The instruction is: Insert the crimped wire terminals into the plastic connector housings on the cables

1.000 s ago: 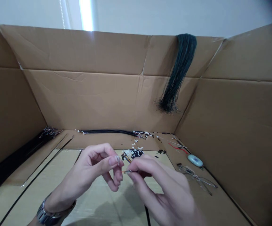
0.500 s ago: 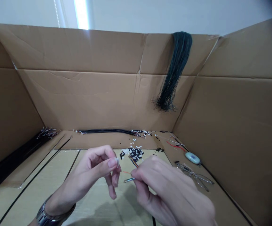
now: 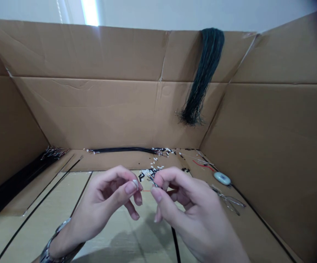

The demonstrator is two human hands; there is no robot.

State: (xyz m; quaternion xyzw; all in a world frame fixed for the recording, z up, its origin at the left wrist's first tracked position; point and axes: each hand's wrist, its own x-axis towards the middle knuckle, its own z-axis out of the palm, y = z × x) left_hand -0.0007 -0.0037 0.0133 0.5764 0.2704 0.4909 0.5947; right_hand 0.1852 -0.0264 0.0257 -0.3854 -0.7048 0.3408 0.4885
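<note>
With thumb and index finger, my left hand (image 3: 106,204) pinches a small white piece (image 3: 135,183), partly hidden by the fingertips. A thin orange wire (image 3: 146,190) spans the short gap between both hands. My right hand (image 3: 191,208) is closed on the stripped end of a cable; its thin coloured wires (image 3: 152,179) stick out past the thumb and index finger. Below that hand, the black cable (image 3: 176,243) runs down toward the near edge. Just behind the fingers lies a pile of small black and white sleeves (image 3: 146,171), partly covered by my right hand.
Cardboard walls (image 3: 98,113) surround the work surface. Black cables (image 3: 18,175) are bundled at left, and more cables (image 3: 122,149) lie along the back. Dark green strands (image 3: 204,76) hang over the wall. At right are a pale oval device (image 3: 222,178) and wire-framed glasses (image 3: 231,202).
My right hand has turned and risen slightly, so its thumb now shows and the coloured wires point up and left. My left hand keeps its pinch. The view has tilted slightly.
</note>
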